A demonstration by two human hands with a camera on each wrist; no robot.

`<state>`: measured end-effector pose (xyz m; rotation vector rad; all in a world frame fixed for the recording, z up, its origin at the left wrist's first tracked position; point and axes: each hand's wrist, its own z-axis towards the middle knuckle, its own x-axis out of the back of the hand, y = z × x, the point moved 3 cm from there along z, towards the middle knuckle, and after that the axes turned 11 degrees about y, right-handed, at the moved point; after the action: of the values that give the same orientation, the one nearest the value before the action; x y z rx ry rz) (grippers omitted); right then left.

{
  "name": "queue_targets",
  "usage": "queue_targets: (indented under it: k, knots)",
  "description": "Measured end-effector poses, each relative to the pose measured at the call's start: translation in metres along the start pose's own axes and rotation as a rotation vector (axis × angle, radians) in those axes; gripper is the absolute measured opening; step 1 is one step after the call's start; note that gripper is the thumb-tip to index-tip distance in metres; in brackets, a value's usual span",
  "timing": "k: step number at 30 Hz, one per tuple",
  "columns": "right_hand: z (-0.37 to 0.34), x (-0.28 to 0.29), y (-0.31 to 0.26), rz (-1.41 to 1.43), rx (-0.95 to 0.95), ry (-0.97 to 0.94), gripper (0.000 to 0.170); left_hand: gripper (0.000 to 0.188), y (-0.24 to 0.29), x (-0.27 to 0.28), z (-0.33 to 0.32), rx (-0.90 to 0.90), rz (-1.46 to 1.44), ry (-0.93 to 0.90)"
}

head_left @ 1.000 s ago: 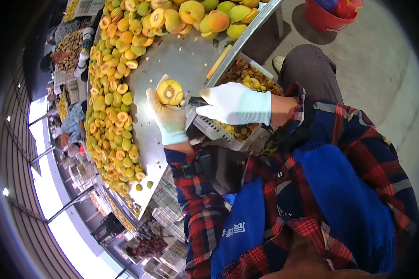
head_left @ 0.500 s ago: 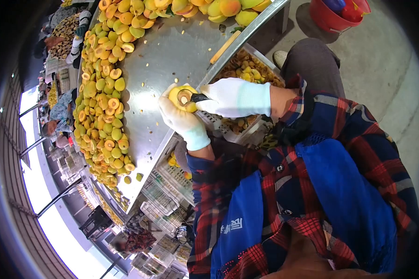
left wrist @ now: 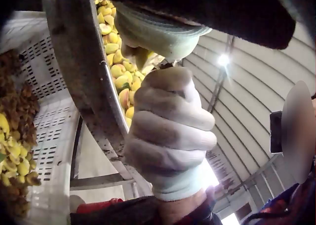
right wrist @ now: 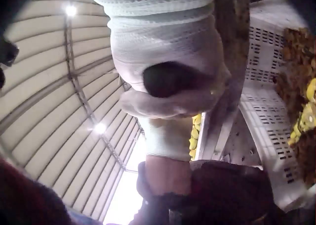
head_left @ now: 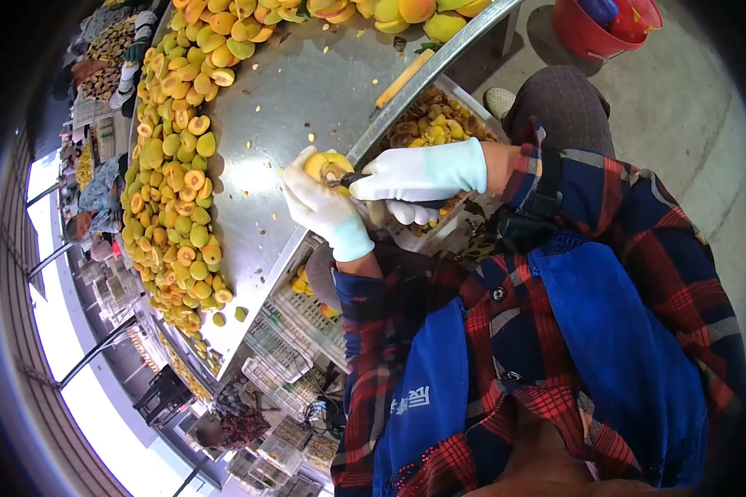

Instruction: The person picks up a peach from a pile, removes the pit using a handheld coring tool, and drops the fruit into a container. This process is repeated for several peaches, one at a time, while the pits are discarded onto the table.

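Observation:
My gloved left hand [head_left: 322,209] holds a yellow peach half [head_left: 317,164] by its rounded side, cut face up with the brown stone hollow showing. In my gloved right hand [head_left: 423,172] I grip the black handle of a pitting tool [head_left: 354,178], its tip right at the stone hollow. The tool's working end is mostly hidden. In the left wrist view the right hand [left wrist: 168,121] is curled into a fist below the left glove cuff. The butt of the black handle [right wrist: 165,79] sticks out of the right fist in the right wrist view.
A metal table [head_left: 278,116] bears a long heap of peach halves [head_left: 170,190] along its far side. A yellow strip [head_left: 404,79] lies by its edge. Below, a white slatted crate [left wrist: 52,136] holds brown scraps and yellow pieces. A red bucket [head_left: 584,37] stands on the floor.
The left hand has come toward the right hand and turned the peach half. The tool tip has moved from beside the fruit onto its stone hollow. The view has shifted slightly.

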<state>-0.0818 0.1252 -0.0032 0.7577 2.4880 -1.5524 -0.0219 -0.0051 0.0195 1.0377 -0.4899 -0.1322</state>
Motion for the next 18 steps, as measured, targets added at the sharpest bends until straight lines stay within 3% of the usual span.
queue_targets:
  k: [1, 2, 4, 5, 8, 10, 14, 16, 17, 18]
  knots:
    - [0.0, -0.001, 0.002, 0.152, -0.003, -0.11, 0.046, 0.037, 0.0, 0.0, -0.001, 0.136, -0.08, 0.0]
    - [-0.001, -0.001, 0.001, 0.153, -0.004, -0.109, 0.046, 0.037, 0.001, 0.005, 0.0, 0.137, -0.08, -0.001]
    - [-0.004, 0.001, -0.004, 0.081, 0.034, -0.115, 0.047, 0.031, -0.001, 0.005, 0.003, 0.236, -0.13, -0.271]
    - [-0.005, 0.0, -0.005, 0.078, 0.032, -0.116, 0.047, 0.031, -0.001, 0.006, 0.002, 0.238, -0.132, -0.268]
    - [-0.006, 0.001, -0.006, 0.088, 0.018, -0.12, 0.048, 0.025, 0.003, 0.004, 0.002, 0.187, -0.097, -0.252]
    - [-0.005, -0.001, 0.0, 0.265, 0.017, -0.257, 0.049, 0.022, 0.007, 0.005, -0.002, -0.194, 0.033, -0.041]
    - [-0.009, -0.005, -0.003, 0.084, 0.027, -0.122, 0.05, 0.021, 0.002, 0.006, -0.002, -0.232, -0.04, 0.036]
    - [-0.012, -0.004, -0.003, 0.149, 0.002, -0.13, 0.049, 0.023, -0.002, 0.006, 0.005, -0.373, 0.051, -0.112]
    - [-0.022, -0.008, -0.017, 0.15, 0.001, -0.128, 0.049, 0.023, -0.004, 0.007, 0.007, -0.372, 0.05, -0.114]
    - [-0.018, -0.005, -0.008, 0.246, -0.03, -0.18, 0.049, 0.032, -0.011, 0.006, 0.009, -0.206, 0.005, -0.202]
